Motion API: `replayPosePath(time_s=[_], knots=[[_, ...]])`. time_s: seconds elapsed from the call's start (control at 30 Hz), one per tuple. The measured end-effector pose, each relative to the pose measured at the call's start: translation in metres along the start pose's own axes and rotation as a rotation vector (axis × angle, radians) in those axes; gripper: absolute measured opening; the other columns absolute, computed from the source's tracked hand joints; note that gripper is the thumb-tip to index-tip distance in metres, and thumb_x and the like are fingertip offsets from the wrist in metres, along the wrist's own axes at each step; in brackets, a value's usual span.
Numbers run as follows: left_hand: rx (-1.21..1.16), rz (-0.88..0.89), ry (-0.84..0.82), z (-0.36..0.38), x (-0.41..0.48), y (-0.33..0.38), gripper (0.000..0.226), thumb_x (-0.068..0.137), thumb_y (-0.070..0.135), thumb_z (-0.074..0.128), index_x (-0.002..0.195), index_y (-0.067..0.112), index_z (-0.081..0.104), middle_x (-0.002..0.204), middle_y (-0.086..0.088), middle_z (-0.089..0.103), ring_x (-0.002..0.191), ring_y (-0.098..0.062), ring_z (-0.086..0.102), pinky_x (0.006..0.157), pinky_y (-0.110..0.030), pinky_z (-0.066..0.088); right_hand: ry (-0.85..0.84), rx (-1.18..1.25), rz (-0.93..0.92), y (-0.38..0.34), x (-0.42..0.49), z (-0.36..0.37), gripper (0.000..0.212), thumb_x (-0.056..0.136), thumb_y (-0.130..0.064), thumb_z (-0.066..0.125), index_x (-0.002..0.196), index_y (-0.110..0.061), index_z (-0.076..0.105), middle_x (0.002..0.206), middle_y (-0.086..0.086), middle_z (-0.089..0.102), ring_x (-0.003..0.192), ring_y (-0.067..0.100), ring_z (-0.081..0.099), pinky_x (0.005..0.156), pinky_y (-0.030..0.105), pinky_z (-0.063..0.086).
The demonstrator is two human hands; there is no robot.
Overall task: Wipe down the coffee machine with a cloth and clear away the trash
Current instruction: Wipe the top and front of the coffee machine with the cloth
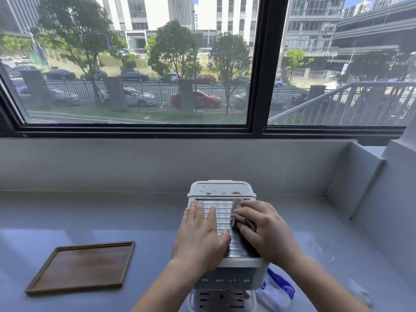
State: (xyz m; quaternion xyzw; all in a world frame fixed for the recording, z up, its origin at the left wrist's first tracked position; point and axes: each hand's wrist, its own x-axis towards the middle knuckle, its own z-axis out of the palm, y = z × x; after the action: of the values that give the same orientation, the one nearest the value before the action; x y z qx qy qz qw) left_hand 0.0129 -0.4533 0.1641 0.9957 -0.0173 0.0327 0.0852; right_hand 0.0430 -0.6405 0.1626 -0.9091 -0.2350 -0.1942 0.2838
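The coffee machine (221, 212) stands on the grey counter (90, 210), directly in front of me. My left hand (200, 235) lies flat on the left half of its ribbed top, with the fingers straight and a little spread and the thumb out to the side. My right hand (265, 233) presses a brown cloth (237, 204) on the right half, the fingers bent over the cloth and holding it. Brown stains (235, 192) sit on the rear lid of the machine. A wooden tray (83, 266) lies well apart to the left of the machine, with bare counter between. A white and blue plastic bag (279, 287) lies just beside its front right corner. The counter's wall rises near the machine's right side.
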Motion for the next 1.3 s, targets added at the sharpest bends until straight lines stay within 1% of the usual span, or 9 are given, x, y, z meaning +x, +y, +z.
replayPosePath(time_s=[0.1,0.17,0.33,0.53,0.67,0.83,1.0,1.17,1.3], knots=[[-0.020,0.039,0.026,0.001,-0.002,-0.001,0.074,0.090,0.061,0.019,0.153,0.023,0.013,0.163,-0.013,0.003,0.150,-0.027,-0.005,0.123,-0.041,-0.002,0.079,0.001,0.171,0.012,0.026,0.003,0.023,0.085,-0.021,0.071,0.107,-0.024,0.075,0.121,-0.004,0.065,0.113,0.022,0.055,0.095,0.023,0.034],[-0.019,0.083,0.081,-0.001,-0.006,-0.001,0.068,0.089,0.060,0.021,0.147,0.025,0.025,0.157,-0.010,0.018,0.147,-0.028,0.009,0.122,-0.040,0.005,0.075,-0.019,0.233,0.010,0.045,0.010,0.023,0.087,-0.019,0.068,0.110,-0.019,0.074,0.122,0.000,0.065,0.115,0.025,0.055,0.098,0.026,0.033],[-0.038,0.117,0.171,-0.004,-0.011,-0.001,0.056,0.085,0.060,0.024,0.126,0.026,0.040,0.131,-0.003,0.036,0.124,-0.024,0.032,0.112,-0.038,0.027,0.046,-0.040,0.140,0.010,0.040,0.012,0.017,0.082,-0.018,0.072,0.097,-0.024,0.077,0.111,-0.005,0.069,0.105,0.025,0.057,0.089,0.023,0.035],[-0.004,0.125,0.178,-0.003,-0.009,-0.002,0.052,0.086,0.060,0.023,0.122,0.026,0.039,0.132,-0.004,0.035,0.124,-0.025,0.032,0.111,-0.039,0.027,-0.028,-0.049,0.201,0.017,0.069,0.009,0.019,0.086,-0.022,0.064,0.100,-0.025,0.077,0.117,-0.002,0.068,0.112,0.027,0.056,0.095,0.030,0.041],[-0.008,0.123,0.171,-0.003,-0.009,-0.003,0.052,0.087,0.060,0.023,0.122,0.027,0.041,0.132,-0.002,0.036,0.124,-0.025,0.032,0.111,-0.038,0.027,-0.075,-0.082,0.071,0.011,0.066,0.018,0.019,0.084,-0.024,0.064,0.098,-0.029,0.075,0.116,-0.008,0.067,0.113,0.025,0.054,0.097,0.030,0.040],[-0.032,0.125,0.167,-0.004,-0.009,-0.004,0.048,0.088,0.058,0.027,0.122,0.027,0.041,0.133,-0.001,0.035,0.125,-0.023,0.031,0.111,-0.037,0.027,-0.015,-0.065,0.180,0.021,0.082,0.011,0.019,0.086,-0.019,0.061,0.092,-0.027,0.077,0.109,-0.003,0.069,0.104,0.025,0.058,0.085,0.024,0.036],[-0.014,0.124,0.174,-0.004,-0.009,-0.004,0.052,0.087,0.058,0.022,0.122,0.026,0.041,0.133,-0.002,0.035,0.126,-0.024,0.030,0.112,-0.037,0.024,-0.083,-0.101,0.009,0.016,0.067,0.017,0.018,0.086,-0.021,0.063,0.099,-0.027,0.075,0.117,-0.005,0.067,0.110,0.026,0.055,0.095,0.028,0.038],[-0.011,0.133,0.184,-0.005,-0.009,-0.004,0.051,0.087,0.058,0.023,0.121,0.025,0.042,0.132,-0.002,0.036,0.126,-0.024,0.030,0.113,-0.037,0.023,-0.087,-0.103,0.172,0.017,0.095,0.016,0.020,0.090,-0.023,0.056,0.096,-0.026,0.075,0.118,-0.003,0.066,0.111,0.028,0.054,0.094,0.029,0.038],[-0.005,0.134,0.181,-0.004,-0.009,-0.004,0.054,0.087,0.058,0.021,0.124,0.025,0.042,0.135,-0.003,0.035,0.128,-0.025,0.029,0.114,-0.037,0.023,-0.165,-0.120,0.013,0.006,0.083,0.024,0.021,0.090,-0.029,0.057,0.106,-0.030,0.072,0.124,-0.008,0.063,0.116,0.025,0.053,0.099,0.036,0.043]])
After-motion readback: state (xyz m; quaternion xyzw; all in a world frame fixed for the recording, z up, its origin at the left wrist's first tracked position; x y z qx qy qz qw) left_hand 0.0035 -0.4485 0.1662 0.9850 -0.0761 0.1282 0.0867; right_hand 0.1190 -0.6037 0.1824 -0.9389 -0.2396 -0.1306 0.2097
